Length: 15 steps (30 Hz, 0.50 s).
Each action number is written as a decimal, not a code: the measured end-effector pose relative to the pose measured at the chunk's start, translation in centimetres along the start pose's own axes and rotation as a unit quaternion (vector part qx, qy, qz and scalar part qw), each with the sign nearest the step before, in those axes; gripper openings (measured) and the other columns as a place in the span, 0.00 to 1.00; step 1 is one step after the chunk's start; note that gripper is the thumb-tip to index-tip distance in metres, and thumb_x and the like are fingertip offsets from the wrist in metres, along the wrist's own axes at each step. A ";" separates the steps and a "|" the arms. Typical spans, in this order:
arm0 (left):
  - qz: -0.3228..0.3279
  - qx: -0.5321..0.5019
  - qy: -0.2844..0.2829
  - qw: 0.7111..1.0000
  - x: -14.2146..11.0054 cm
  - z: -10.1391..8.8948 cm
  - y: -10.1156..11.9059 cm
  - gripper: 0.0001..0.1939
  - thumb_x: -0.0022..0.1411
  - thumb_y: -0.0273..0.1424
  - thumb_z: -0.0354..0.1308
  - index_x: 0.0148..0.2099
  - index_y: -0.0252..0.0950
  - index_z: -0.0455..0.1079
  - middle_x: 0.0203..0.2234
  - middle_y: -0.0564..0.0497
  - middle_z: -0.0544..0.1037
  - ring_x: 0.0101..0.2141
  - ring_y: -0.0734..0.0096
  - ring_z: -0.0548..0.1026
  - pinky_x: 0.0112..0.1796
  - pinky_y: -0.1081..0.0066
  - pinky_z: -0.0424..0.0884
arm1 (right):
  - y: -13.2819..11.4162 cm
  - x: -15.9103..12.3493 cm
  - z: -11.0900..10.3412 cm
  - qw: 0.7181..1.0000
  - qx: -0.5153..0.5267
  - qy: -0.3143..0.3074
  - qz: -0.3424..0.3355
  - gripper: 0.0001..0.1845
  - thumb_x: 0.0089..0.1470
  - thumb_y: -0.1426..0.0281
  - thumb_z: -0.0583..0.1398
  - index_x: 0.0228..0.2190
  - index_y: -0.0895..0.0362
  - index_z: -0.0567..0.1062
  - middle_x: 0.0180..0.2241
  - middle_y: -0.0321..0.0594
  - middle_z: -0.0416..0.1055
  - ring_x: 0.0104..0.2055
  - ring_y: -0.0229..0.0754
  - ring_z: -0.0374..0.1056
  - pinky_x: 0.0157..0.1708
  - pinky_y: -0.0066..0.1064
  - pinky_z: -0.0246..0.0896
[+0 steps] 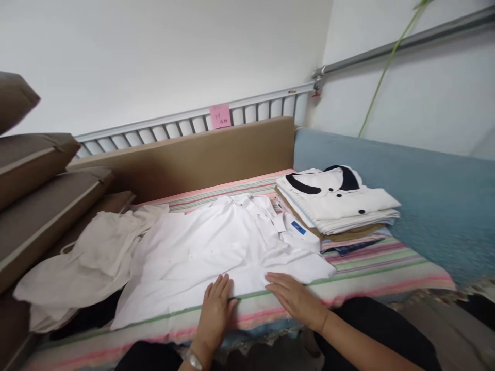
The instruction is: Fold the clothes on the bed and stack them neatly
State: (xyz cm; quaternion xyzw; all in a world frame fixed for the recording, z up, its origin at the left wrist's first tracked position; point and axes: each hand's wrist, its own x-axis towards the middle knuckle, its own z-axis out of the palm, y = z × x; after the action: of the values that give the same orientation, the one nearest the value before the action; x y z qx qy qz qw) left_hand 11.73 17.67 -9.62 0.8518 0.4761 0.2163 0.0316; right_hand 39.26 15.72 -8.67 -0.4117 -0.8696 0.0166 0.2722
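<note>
A white button shirt (216, 247) lies spread flat on a striped bed cover (371, 263). My left hand (216, 309) rests flat on the shirt's near hem, fingers stretched out. My right hand (294, 296) lies flat just to its right, fingers together and extended over the hem and the striped cover. Neither hand holds anything. A watch shows on my left wrist.
A stack of folded clothes (340, 203), topped by a white garment with a dark collar, sits at the right. A crumpled beige garment (85, 257) lies at the left. Brown cushions (34, 206) are stacked far left. A brown headboard (193, 154) and a blue blanket (425, 201) border the bed.
</note>
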 end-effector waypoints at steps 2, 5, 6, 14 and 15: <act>-0.017 0.001 -0.002 1.000 0.2 -0.2 0.5 0.20 0.63 0.37 0.48 0.56 0.40 0.63 0.55 0.44 0.68 0.55 0.56 0.65 0.51 0.50 0.66 | -0.6 1.2 0.5 0.999 0.029 -0.015 -0.019 0.17 0.57 0.76 0.50 0.45 0.55 0.72 0.49 0.44 0.70 0.54 0.41 0.63 0.53 0.39 0.61; -0.059 -0.011 -0.007 0.998 0.6 -0.9 0.3 0.18 0.64 0.36 0.46 0.54 0.41 0.65 0.52 0.45 0.71 0.52 0.59 0.68 0.49 0.53 0.67 | -1.0 2.9 1.4 0.997 0.069 -0.026 -0.018 0.16 0.58 0.74 0.50 0.45 0.54 0.72 0.48 0.44 0.71 0.51 0.42 0.65 0.51 0.40 0.62; -0.083 -0.009 -0.007 0.997 0.7 -1.0 0.1 0.17 0.64 0.36 0.45 0.53 0.41 0.66 0.52 0.45 0.71 0.51 0.60 0.68 0.49 0.54 0.67 | -1.0 3.3 1.6 0.996 0.080 -0.030 -0.012 0.16 0.58 0.74 0.51 0.44 0.54 0.73 0.48 0.43 0.71 0.50 0.43 0.65 0.50 0.40 0.62; -0.293 0.116 -0.004 0.949 -2.8 -1.8 -2.9 0.22 0.65 0.37 0.42 0.61 0.49 0.57 0.62 0.50 0.57 0.62 0.55 0.52 0.57 0.43 0.51 | -1.1 4.1 1.5 0.982 0.173 -0.054 0.053 0.13 0.54 0.74 0.54 0.39 0.53 0.75 0.44 0.42 0.71 0.47 0.45 0.63 0.48 0.40 0.59; -0.315 0.131 -0.009 0.940 -3.4 -1.8 -3.5 0.24 0.64 0.38 0.41 0.62 0.49 0.55 0.63 0.50 0.54 0.62 0.54 0.50 0.56 0.42 0.51 | -1.1 4.2 1.4 0.978 0.188 -0.057 0.066 0.13 0.52 0.75 0.55 0.38 0.53 0.76 0.44 0.41 0.71 0.47 0.45 0.63 0.48 0.40 0.58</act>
State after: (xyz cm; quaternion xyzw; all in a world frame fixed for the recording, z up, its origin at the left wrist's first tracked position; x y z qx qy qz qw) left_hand 6.69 16.52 -10.08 0.6570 0.7436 0.1240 -0.0094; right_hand 35.61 18.30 -7.63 -0.4084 -0.8359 0.2208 0.2927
